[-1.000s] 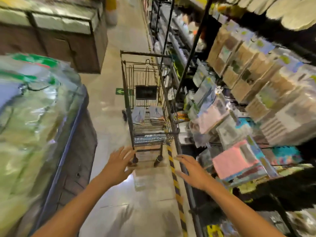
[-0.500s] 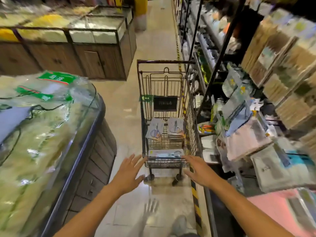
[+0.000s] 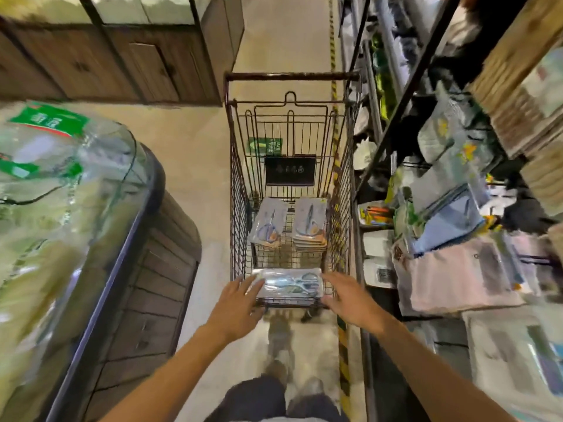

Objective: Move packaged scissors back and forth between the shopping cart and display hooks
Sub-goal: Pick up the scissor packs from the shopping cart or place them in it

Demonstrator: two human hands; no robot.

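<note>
Dark trousers (image 3: 259, 397): my legs, at the bottom edge, over the pale floor (image 3: 198, 166).
Arms: both are bare and reach forward to the near end of the cart (image 3: 236, 184).
Left hand (image 3: 236, 303): fingers spread and loose, the fingertips at the left end of the near pack (image 3: 289, 283). It grips nothing that I can see.
Right hand (image 3: 350, 295): also with loose fingers, at the right end of the same pack. If it touches the pack or the wire rim, I cannot tell; the picture is blurred there.
Hands together: they are apart, one on each side of the pack.
Near pack: a clear package with scissors, it lies flat and crosswise at the near end of the cart.
Left pack (image 3: 268, 223): scissors on a grey card, deeper in the cart on the wire bottom, tilted a little.
Stack (image 3: 310, 225): several scissors packs one on another, just beside the left pack, to its right.
Black sign (image 3: 290, 171): on the far wall of the cart.
Bar (image 3: 292, 76): the rusty top bar at the far end of the cart.
Right side: a rack (image 3: 405, 95) with hanging packages, close beside the cart; most are too blurred to name.
Left side: a counter (image 3: 100, 269) with clear plastic bags (image 3: 54, 190) on top.
Far left: wooden cabinets (image 3: 122, 62).
</note>
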